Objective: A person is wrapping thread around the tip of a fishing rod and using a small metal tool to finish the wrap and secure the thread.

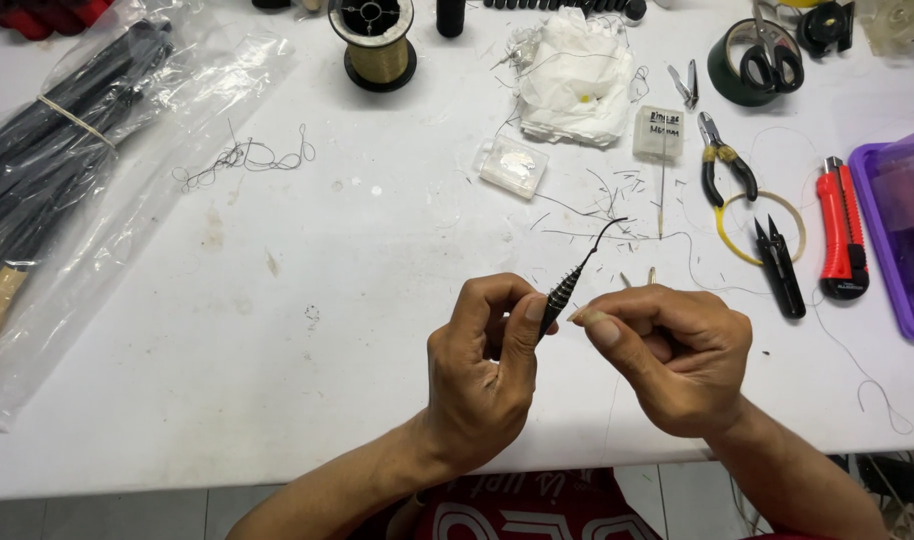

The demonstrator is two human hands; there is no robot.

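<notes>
left hand [482, 375] pinches ribbed black cone piece [562, 290], long axis rising far-right to thin curved tip; right hand [672, 355] just right, fingers closed on fine thread, barely visible.

Bright, even light from overhead falls on the white table [307, 400], washing out its far part, while the hands cast only soft, faint shadows just beneath them. The clear plastic bag [167, 130] at the left shows pale glare streaks. Focus is sharp in the middle; the wide lens bends the table edge and softens the corners slightly.
</notes>
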